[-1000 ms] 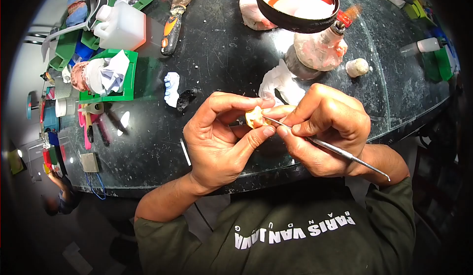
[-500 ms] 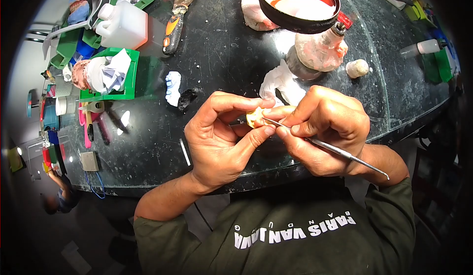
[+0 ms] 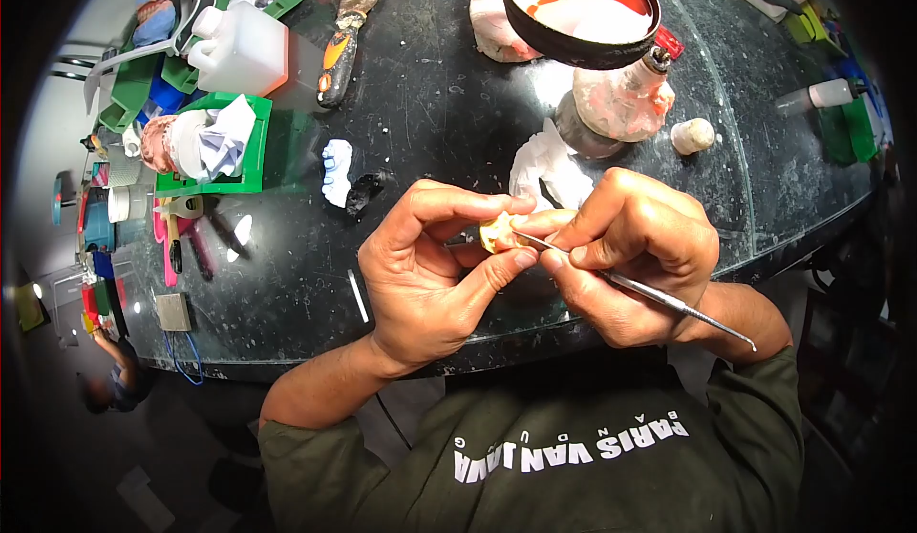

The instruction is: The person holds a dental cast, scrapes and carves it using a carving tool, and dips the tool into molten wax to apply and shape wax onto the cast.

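Between the thumb and fingers of my left hand [image 3: 420, 270] is a small yellowish dental piece [image 3: 493, 235], partly covered by the fingertips. My right hand [image 3: 645, 251] grips a thin metal dental carver [image 3: 661, 296] like a pen. Its working tip meets the yellowish piece, while the hooked far end sticks out past the wrist at lower right. A fingertip of the right hand also rests close against the piece. Just beyond the hands lies a crumpled white tissue [image 3: 552, 162].
A plaster-smeared alcohol burner [image 3: 621, 103] stands beyond my right hand, near a black-rimmed bowl [image 3: 583, 51] with red-orange material. A white-and-blue dental piece [image 3: 335, 172], a spatula [image 3: 342, 51], a green tray [image 3: 250, 151] and a plastic jug [image 3: 244, 53] are to the left. Another person [image 3: 119, 371] is at far left.
Both hands keep their grip, with the carver still at the yellowish piece. Only a very slight shift of the fingers and the piece shows.
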The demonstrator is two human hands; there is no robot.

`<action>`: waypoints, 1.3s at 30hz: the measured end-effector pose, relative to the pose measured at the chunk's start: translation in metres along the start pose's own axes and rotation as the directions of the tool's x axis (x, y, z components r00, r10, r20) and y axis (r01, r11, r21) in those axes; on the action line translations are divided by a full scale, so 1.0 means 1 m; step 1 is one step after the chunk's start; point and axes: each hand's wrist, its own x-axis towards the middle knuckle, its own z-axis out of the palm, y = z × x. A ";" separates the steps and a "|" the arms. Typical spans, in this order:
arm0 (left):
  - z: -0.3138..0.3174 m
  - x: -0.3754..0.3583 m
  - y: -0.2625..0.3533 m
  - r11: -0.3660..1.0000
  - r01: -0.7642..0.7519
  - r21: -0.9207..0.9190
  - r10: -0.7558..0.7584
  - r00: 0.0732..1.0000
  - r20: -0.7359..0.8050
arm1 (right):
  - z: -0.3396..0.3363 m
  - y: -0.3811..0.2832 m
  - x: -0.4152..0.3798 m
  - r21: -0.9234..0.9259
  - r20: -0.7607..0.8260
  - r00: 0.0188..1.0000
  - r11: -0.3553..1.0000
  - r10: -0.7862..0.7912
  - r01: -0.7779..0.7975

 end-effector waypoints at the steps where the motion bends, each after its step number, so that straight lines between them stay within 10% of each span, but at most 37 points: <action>1: 0.000 0.000 0.000 1.000 0.002 0.000 -0.002 1.000 -0.001 | 0.000 0.000 0.000 -0.004 0.002 1.000 1.000 -0.004 0.004; 39: -0.001 -0.001 -0.002 0.998 -0.050 -0.027 0.050 0.998 0.023 | -0.002 0.001 0.000 0.000 0.045 0.999 1.000 -0.021 0.021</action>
